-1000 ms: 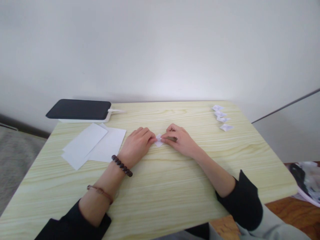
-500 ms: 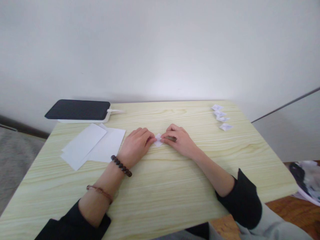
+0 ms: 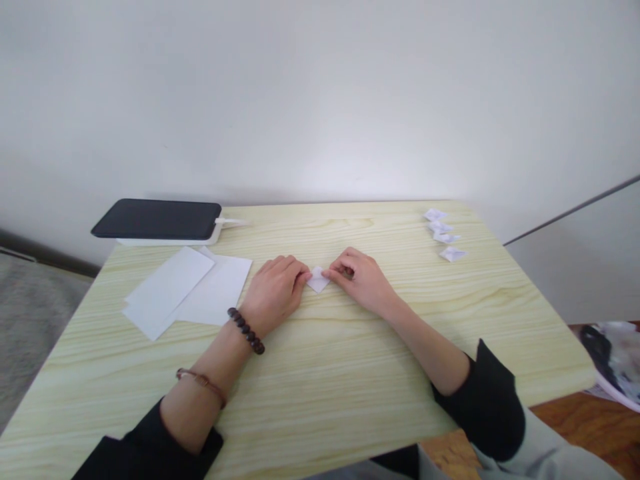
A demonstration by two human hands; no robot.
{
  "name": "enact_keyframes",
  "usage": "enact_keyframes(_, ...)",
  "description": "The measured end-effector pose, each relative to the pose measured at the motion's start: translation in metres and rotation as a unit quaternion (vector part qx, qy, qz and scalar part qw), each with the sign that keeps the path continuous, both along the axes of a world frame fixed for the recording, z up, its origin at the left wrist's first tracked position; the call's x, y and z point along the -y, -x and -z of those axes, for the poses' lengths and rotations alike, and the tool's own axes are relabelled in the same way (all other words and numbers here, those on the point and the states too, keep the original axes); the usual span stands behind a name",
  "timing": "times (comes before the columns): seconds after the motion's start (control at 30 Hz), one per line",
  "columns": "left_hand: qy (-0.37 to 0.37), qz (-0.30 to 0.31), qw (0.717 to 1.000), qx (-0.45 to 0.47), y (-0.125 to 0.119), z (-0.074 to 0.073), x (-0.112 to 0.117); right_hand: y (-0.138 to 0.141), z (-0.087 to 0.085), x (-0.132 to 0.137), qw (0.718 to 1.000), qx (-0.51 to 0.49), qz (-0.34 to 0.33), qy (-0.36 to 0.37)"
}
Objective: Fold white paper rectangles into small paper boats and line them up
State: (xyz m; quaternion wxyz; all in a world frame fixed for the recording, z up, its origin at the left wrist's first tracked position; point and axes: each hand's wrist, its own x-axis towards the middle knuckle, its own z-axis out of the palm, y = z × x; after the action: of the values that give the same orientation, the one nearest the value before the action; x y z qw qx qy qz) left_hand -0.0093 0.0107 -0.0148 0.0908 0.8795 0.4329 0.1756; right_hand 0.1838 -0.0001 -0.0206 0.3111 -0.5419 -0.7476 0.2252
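Note:
A small folded piece of white paper (image 3: 319, 281) lies between my hands at the middle of the table. My left hand (image 3: 280, 285) pinches its left corner between thumb and fingers. From the other side, my right hand (image 3: 361, 280) grips the right corner the same way, its other fingers curled. The paper looks like a small diamond with its lower point toward me. Its finer creases are too small to make out. Loose white paper sheets (image 3: 215, 293) lie overlapped to the left of my left hand.
A black phone (image 3: 157, 219) rests on a white block at the back left, with a white cable (image 3: 233, 221) beside it. Several small folded paper pieces (image 3: 453, 253) sit in a column at the back right. Behind the wooden table (image 3: 340, 393) rises a white wall (image 3: 320, 100).
The folded paper now shows a flatter, plainer diamond face between my fingers. My right fingers have curled in more, and both hands stay in nearly the same place.

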Motion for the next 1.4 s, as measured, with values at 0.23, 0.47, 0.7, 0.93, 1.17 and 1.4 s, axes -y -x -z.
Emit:
enact_keyframes(0.23,0.02,-0.027,0.997,0.065,-0.002,0.006,0.0,0.002,-0.001,-0.002,0.999,0.047,-0.002,0.011)
enact_keyframes(0.47,0.052,-0.06,0.989,0.122,-0.004,0.009,-0.003,0.003,-0.001,-0.004,0.998,0.067,-0.014,0.006)
enact_keyframes(0.7,0.055,-0.067,0.988,0.127,-0.005,0.005,0.0,0.007,0.001,-0.001,0.997,0.068,0.022,-0.007)
enact_keyframes(0.93,0.035,-0.054,0.989,0.132,-0.005,0.006,-0.003,0.009,0.001,0.0,0.998,0.06,0.033,0.005)
enact_keyframes(1.17,0.019,-0.068,0.994,0.089,-0.004,0.009,-0.002,0.01,0.003,-0.002,0.998,0.048,0.031,0.013)
enact_keyframes(1.4,0.013,-0.071,0.993,0.097,-0.002,0.01,0.0,0.004,0.004,0.002,0.999,0.034,0.001,-0.016)
